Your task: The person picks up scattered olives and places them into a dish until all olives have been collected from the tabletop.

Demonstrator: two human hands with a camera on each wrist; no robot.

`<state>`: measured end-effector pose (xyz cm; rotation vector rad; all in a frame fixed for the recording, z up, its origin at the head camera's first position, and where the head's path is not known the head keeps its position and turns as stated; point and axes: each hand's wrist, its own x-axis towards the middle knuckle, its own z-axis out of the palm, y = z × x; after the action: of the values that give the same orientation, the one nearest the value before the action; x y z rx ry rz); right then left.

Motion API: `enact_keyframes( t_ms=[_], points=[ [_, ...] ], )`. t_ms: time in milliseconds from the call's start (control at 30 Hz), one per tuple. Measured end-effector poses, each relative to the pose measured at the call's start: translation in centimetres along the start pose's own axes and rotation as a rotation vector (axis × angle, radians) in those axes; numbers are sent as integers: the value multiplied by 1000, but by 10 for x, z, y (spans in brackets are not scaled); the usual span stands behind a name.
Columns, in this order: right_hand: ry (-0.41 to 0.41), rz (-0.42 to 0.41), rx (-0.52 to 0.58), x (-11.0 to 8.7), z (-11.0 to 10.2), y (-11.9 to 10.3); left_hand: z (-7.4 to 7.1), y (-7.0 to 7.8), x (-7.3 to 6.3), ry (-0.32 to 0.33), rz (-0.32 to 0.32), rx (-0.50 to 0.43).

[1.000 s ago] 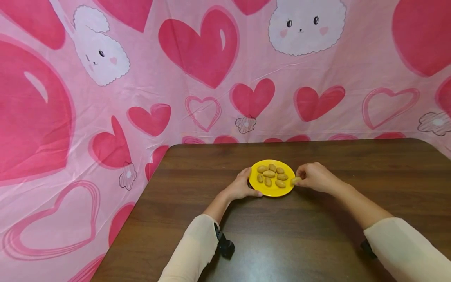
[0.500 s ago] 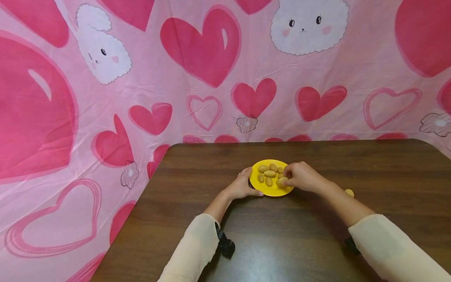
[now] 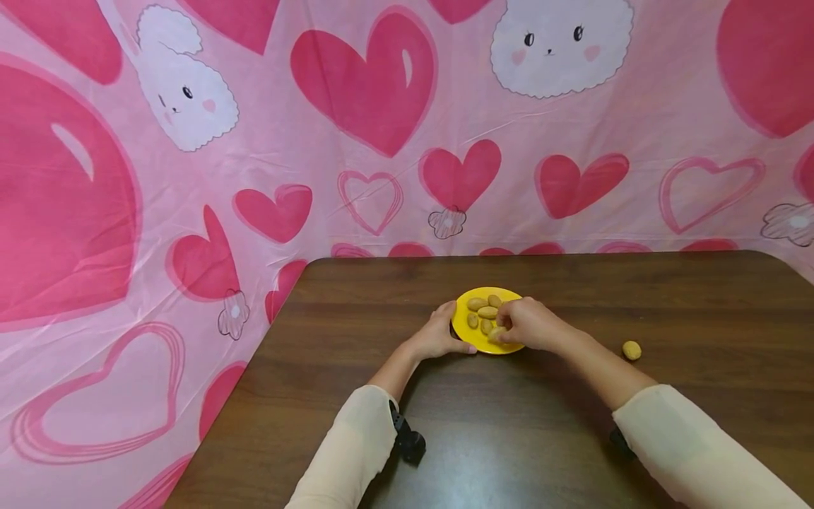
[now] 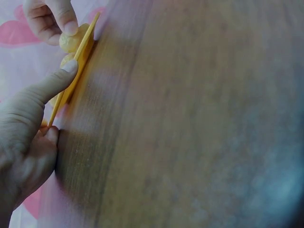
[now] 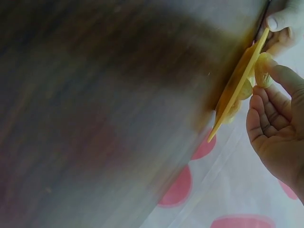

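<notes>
A yellow plate (image 3: 488, 346) bears several small, potato-like, yellow-brown ovals, probably baby potatoes (image 3: 487, 312). My left hand (image 3: 437, 335) holds the plate's left rim, thumb on top and fingers below, as the left wrist view shows. Over the plate's right side, my right hand (image 3: 535, 324) pinches one small potato (image 5: 262, 71) between thumb and fingers. That hand hides part of the plate and some of the potatoes at the right. In the right wrist view the pinched potato is right at the plate's upper face, beside other potatoes (image 5: 245, 90).
One loose potato (image 3: 632, 350) lies on the dark wooden table (image 3: 509, 438) to the right, near my right forearm. Behind the table hangs a pink cloth (image 3: 381, 212) with hearts. Black wrist cameras (image 3: 410, 445) sit under both sleeves.
My right hand has moved left from the plate's right edge to over the plate, pinching a potato. The loose potato on the table has come out from behind the forearm. My left hand stays.
</notes>
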<state>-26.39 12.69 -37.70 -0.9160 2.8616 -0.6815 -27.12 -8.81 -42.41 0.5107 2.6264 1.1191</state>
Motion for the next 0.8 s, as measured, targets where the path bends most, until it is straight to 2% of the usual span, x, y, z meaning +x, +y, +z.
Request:
enact_keyframes(
  t_ms=[200,800],
  points=[
    [-38,12,-20,2,0,-4,0,0,1,1,-4,1],
    [-61,8,-17,3,2,-5,0,1,1,4,-3,11]
  ],
)
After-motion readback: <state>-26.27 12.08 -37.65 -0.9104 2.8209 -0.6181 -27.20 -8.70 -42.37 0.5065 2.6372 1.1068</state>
